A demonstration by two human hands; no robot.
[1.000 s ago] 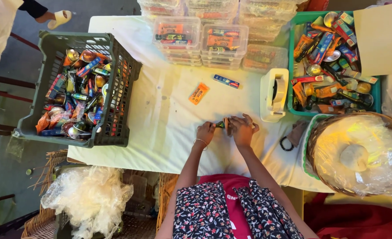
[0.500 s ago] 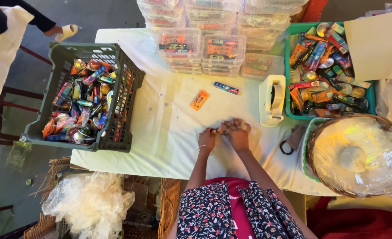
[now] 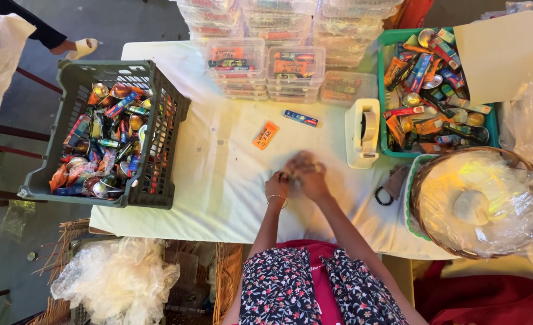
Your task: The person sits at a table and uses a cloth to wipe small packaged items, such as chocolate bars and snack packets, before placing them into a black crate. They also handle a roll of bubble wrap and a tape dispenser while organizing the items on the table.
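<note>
Both my hands meet over the white tablecloth (image 3: 218, 180) in front of me, blurred by motion. My left hand (image 3: 277, 183), with a bangle on the wrist, and my right hand (image 3: 308, 177) are closed together around something small that I cannot make out. An orange packet (image 3: 265, 135) lies a little beyond them to the left. A blue packet (image 3: 301, 118) lies farther back. A white tape dispenser (image 3: 363, 132) stands just right of my hands.
A dark green crate (image 3: 158, 150) of wrapped sweets sits at the left. A teal crate (image 3: 393, 150) of sweets and a cardboard sheet (image 3: 501, 54) are at the right. Clear lidded boxes (image 3: 266, 66) are stacked behind. A wicker basket (image 3: 426, 174) holds cellophane. Another person's foot (image 3: 80, 48) is far left.
My hands have stayed together at the same spot and keep working the small thing. The view has shifted slightly.
</note>
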